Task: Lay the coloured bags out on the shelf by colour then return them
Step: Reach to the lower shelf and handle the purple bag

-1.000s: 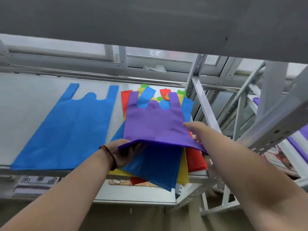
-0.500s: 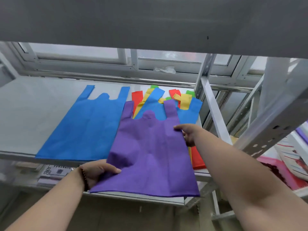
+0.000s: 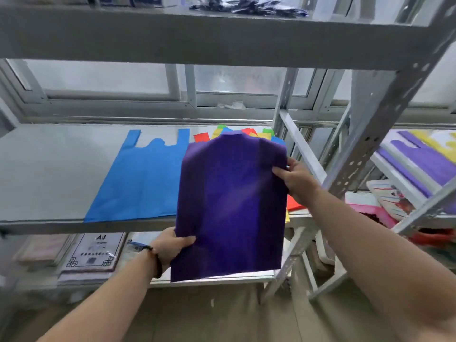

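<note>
Laying out by colour is judged under way: the purple bag [image 3: 232, 206] is pinched between the left hand [image 3: 170, 245] and right hand [image 3: 294, 180], lifted before the shelf [image 3: 49, 169]. Bare shelf left of the blue bag [image 3: 143, 178] is likely needed next.

Both hands, left hand [image 3: 170, 245] and right hand [image 3: 294, 180], pinch the purple bag [image 3: 232, 208] above the shelf [image 3: 49, 169]

Head view, single camera: worn at head height, faces forward and slightly down into the shelf [image 3: 49, 169], close range, window [image 3: 98, 77] beyond.
</note>
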A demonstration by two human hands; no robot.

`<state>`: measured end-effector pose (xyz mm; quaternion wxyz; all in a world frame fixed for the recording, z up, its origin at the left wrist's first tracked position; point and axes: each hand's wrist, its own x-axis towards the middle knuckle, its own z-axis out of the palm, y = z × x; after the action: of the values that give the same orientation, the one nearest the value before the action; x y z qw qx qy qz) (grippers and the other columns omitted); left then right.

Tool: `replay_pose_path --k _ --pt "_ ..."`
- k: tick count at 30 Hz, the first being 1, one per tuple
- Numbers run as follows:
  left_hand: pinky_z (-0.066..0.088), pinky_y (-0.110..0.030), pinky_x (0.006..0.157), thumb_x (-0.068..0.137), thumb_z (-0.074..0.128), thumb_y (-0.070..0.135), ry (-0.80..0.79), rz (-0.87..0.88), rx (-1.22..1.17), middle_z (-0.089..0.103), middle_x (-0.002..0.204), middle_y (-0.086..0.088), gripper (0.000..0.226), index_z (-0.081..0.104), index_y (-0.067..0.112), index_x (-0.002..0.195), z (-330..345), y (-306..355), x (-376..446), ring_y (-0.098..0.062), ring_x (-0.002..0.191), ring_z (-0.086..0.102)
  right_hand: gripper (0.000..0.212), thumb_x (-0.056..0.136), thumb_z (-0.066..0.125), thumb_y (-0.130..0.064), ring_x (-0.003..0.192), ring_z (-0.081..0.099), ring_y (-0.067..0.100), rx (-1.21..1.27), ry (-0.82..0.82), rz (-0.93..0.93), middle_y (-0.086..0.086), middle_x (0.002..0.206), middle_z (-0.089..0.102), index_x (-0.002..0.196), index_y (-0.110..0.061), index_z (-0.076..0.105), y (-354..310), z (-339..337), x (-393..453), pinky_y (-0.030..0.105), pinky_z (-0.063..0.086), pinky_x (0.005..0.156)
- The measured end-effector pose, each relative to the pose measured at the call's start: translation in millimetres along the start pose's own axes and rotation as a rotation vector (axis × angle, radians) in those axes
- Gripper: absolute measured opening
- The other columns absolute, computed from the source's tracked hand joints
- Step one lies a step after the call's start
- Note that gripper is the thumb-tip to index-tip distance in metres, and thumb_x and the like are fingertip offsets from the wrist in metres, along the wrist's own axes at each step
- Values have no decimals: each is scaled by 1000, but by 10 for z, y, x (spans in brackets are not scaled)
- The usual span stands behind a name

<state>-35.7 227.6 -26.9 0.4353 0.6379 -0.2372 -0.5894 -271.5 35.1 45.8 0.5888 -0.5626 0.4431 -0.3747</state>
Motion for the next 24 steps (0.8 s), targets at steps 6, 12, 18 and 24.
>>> replay_pose_path --k 6,12,18,24 --pt "59 -31 62 84 59 -4 -142 143 21 75 78 -5 17 67 11 88 252 94 -201 -17 66 72 33 90 49 8 63 65 1 -2 159 -268 -14 69 72 95 -20 64 -538 -341 -995 21 57 68" --pt "58 -28 59 84 60 -2 -343 210 135 75 74 -4 13 67 10 86 1140 166 -379 -18 66 71 33 90 51 4 69 68 -1 -67 419 -362 -15 75 74 91 -25 66 -777 -1093 -2056 16 56 66" --pt "55 -33 75 86 55 -7 -524 265 249 72 78 -4 21 66 11 85 2200 192 -554 -20 70 66 29 89 51 4 75 64 11 -111 657 -335 -4 83 70 89 -22 65 -772 -1990 -2685 31 53 78" --pt "54 -34 78 85 57 -8 -603 282 329 71 75 -4 16 65 6 87 3308 128 -440 -15 63 66 30 89 50 7 91 56 25 -100 810 -311 7 88 63 87 -20 62 -619 -3005 -2904 43 45 87"
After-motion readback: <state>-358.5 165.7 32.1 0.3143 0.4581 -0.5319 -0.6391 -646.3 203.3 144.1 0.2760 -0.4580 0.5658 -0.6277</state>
